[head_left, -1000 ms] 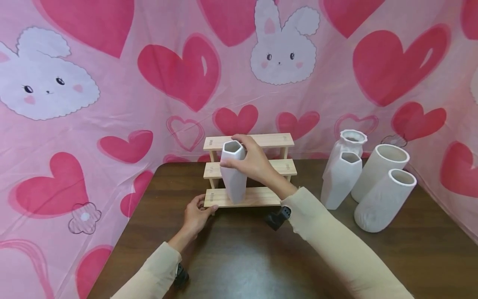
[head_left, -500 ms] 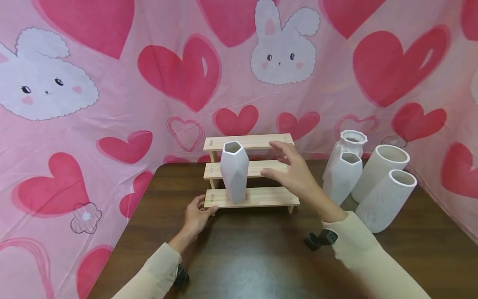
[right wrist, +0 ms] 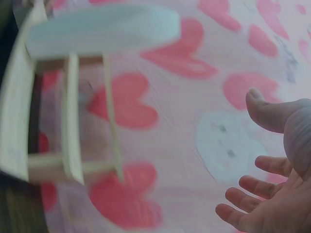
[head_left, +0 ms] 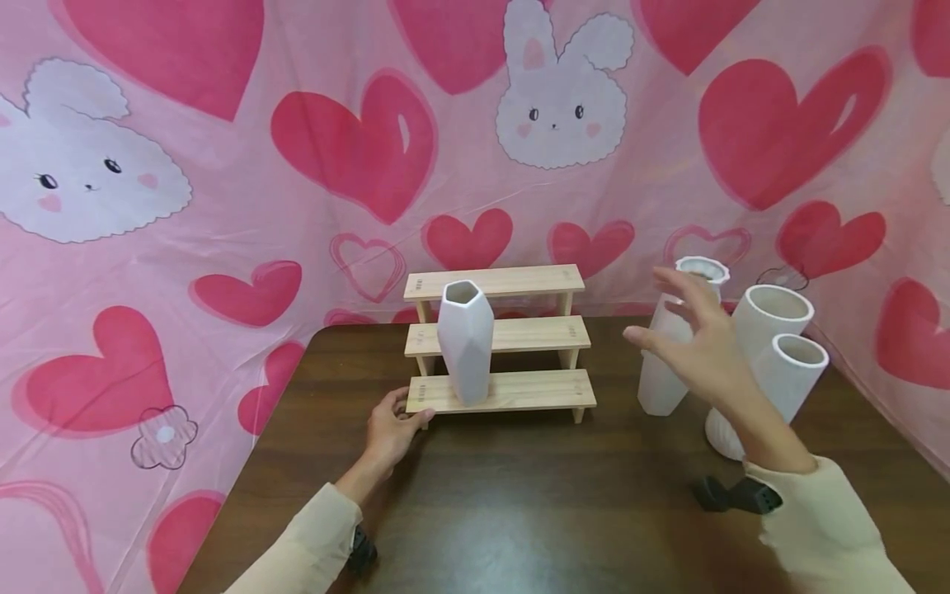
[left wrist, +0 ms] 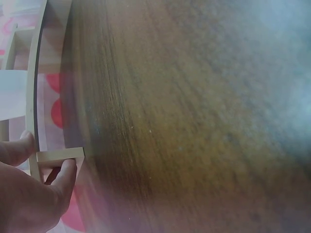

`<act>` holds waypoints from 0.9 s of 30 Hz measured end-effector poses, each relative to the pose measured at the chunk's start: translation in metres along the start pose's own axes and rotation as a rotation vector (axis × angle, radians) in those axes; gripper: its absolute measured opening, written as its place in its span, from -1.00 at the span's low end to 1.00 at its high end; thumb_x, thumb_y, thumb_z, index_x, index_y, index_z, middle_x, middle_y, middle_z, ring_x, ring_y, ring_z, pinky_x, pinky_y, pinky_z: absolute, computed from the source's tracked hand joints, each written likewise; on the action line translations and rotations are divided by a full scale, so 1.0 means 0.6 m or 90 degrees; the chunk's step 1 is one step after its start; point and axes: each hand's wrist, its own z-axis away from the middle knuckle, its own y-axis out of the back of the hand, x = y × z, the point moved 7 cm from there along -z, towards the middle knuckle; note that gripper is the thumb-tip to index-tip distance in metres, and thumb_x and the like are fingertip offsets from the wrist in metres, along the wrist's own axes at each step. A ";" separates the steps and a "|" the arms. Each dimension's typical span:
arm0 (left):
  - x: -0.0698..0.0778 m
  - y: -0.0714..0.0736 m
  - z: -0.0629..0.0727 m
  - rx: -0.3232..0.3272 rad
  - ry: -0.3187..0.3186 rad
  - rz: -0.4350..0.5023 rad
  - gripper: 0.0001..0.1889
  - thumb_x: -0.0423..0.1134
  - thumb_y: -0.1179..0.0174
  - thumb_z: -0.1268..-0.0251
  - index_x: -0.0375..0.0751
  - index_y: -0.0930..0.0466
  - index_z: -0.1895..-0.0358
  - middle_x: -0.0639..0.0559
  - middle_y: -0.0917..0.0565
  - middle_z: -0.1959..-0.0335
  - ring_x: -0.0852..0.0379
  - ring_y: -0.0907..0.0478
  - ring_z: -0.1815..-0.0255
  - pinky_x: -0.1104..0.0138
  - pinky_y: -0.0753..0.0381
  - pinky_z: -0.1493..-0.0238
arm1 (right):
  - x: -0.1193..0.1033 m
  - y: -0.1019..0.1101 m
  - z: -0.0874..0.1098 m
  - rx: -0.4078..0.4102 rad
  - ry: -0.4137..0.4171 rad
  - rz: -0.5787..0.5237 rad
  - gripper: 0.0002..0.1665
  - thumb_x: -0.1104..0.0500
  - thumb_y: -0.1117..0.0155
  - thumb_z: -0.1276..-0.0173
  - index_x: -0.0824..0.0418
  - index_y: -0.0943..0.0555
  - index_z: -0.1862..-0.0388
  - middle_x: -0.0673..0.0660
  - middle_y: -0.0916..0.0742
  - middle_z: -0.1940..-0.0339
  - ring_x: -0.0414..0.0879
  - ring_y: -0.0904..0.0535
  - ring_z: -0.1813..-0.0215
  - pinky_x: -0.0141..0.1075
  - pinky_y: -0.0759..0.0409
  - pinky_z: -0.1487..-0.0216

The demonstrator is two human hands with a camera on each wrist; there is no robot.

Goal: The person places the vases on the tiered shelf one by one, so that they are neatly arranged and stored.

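Pinching rack [head_left: 542,389], 8 o'clock: left hand [head_left: 389,429]; faceted vase [head_left: 467,346] on bottom tier; right hand [head_left: 701,345] spread, empty, near white vases [head_left: 797,375], 3 o'clock

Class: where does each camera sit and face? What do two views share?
On the head: faces forward, down at the wooden stand; left hand, right hand and sleeves show.
On the left wrist: faces the table; left hand shows.
On the right wrist: faces stand and backdrop; right hand shows.
Head and right wrist share the vase on the stand.
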 end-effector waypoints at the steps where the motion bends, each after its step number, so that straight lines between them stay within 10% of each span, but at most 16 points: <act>1: 0.000 0.000 0.000 -0.001 0.000 0.002 -0.38 -0.29 -0.39 -0.14 -0.31 -0.38 -0.28 -0.23 -0.64 0.02 -0.02 -0.61 0.09 0.34 -0.56 0.26 | 0.005 0.017 0.003 0.018 -0.006 0.007 -0.09 0.30 -0.53 -0.04 0.11 -0.37 -0.39 0.09 -0.46 -0.30 -0.07 -0.38 -0.26 -0.44 -0.34 -0.22; 8: -0.002 0.000 0.001 0.004 -0.004 -0.004 -0.38 -0.28 -0.38 -0.15 -0.31 -0.38 -0.27 -0.24 -0.64 0.01 -0.03 -0.62 0.06 0.32 -0.57 0.23 | 0.057 0.129 0.038 0.126 -0.043 0.130 -0.03 0.25 -0.55 0.01 -0.07 -0.36 -0.41 0.06 -0.46 -0.27 -0.34 -0.30 -0.20 -0.64 -0.22 -0.11; 14: -0.003 -0.001 0.002 -0.003 -0.005 -0.001 -0.38 -0.27 -0.38 -0.15 -0.32 -0.37 -0.28 -0.25 -0.63 0.01 -0.01 -0.62 0.09 0.33 -0.57 0.25 | 0.141 0.175 0.079 0.073 -0.186 0.190 0.10 0.05 -0.50 -0.09 -0.17 -0.10 -0.53 0.29 -0.27 -0.44 0.21 -0.10 -0.47 0.01 -0.20 -0.38; 16: -0.003 -0.001 0.003 -0.004 -0.005 -0.003 -0.38 -0.27 -0.38 -0.16 -0.32 -0.36 -0.28 -0.25 -0.63 0.01 0.00 -0.62 0.10 0.33 -0.57 0.26 | 0.169 0.178 0.091 0.034 -0.227 0.176 0.10 0.01 -0.46 -0.15 -0.20 -0.02 -0.55 0.34 -0.22 -0.47 0.35 -0.09 -0.44 -0.07 -0.28 -0.34; 21: -0.003 -0.002 0.004 -0.004 -0.006 -0.004 -0.38 -0.25 -0.38 -0.16 -0.32 -0.37 -0.28 -0.24 -0.64 0.02 0.01 -0.63 0.12 0.31 -0.56 0.26 | 0.222 0.180 0.114 -0.011 -0.243 0.139 0.05 0.04 -0.45 -0.18 -0.06 -0.08 -0.54 0.01 -0.51 -0.17 -0.34 -0.46 0.00 -0.67 -0.34 0.26; 27: -0.002 -0.001 0.004 -0.002 -0.005 0.001 -0.39 -0.26 -0.38 -0.16 -0.31 -0.37 -0.27 -0.23 -0.65 0.04 0.02 -0.64 0.13 0.32 -0.56 0.26 | 0.251 0.166 0.127 -0.038 -0.286 0.144 0.03 -0.04 -0.41 -0.21 -0.06 -0.06 -0.55 0.17 -0.44 -0.17 -0.47 -0.27 0.14 -0.51 -0.43 0.25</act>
